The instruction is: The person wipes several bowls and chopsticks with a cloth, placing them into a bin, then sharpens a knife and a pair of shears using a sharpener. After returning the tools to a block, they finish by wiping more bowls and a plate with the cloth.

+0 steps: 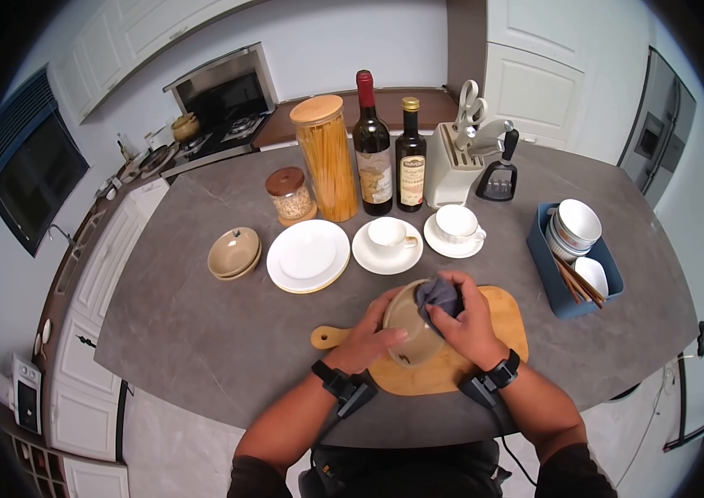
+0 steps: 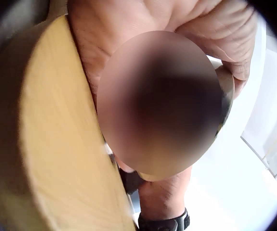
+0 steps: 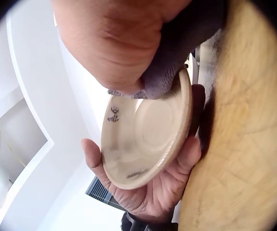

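A beige bowl [image 1: 406, 330] is tilted above the wooden board [image 1: 508, 319]. My left hand [image 1: 366, 336] grips it by the left side, thumb over the rim. In the right wrist view the left hand [image 3: 153, 197] cups the bowl [image 3: 145, 134] from below, and small dark marks show on its inside. My right hand [image 1: 473, 328] pinches a grey-purple cloth [image 1: 438, 297] against the bowl's upper right rim; the cloth [image 3: 162, 79] touches the inner edge. A blurred patch covers the middle of the left wrist view, beside the board [image 2: 66, 130].
Behind the board stand beige bowls [image 1: 234, 252], white plates [image 1: 309, 256], two cups on saucers [image 1: 387, 259], a pasta jar [image 1: 328, 166], bottles [image 1: 375, 170] and a knife block [image 1: 451, 170]. A blue basket [image 1: 567, 300] with bowls and chopsticks stands at the right.
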A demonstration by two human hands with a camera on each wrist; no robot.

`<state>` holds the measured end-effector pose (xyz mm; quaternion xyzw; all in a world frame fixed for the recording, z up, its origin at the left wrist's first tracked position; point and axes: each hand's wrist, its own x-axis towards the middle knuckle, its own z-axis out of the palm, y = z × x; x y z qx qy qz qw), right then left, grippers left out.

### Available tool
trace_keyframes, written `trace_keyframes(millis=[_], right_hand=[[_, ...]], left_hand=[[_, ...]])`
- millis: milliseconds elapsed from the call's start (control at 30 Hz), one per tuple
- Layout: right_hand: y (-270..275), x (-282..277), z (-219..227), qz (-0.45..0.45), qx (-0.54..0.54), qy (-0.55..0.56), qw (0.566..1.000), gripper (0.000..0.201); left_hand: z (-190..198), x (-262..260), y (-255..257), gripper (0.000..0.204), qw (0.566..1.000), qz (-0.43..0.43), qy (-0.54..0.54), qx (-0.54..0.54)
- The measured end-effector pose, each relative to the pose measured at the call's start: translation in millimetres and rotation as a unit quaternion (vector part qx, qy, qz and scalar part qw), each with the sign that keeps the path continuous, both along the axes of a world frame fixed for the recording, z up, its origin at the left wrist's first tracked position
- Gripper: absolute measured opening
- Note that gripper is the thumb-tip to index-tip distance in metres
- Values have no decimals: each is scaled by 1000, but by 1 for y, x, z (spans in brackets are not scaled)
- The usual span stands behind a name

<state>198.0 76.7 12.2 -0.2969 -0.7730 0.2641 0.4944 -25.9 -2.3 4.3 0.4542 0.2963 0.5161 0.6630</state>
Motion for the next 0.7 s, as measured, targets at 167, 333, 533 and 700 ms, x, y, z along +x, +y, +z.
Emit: trace_keyframes(millis=[167,333,533,700], right_hand=[[-9,-3,11,22,-95,8,995,56],[-2,-2,7,38,-196,2,980,55],[-8,3,19,61,-108,19,992,51],[-3,-3,11,67,-148,24,986,52]], left_hand=[[-1,4,-4,91,1000,20,3,23],[11,18,-9,94,985,110,65,118],[1,1,0,90,999,-4,-8,33],[-4,6,-1,84,998,42,18,38]])
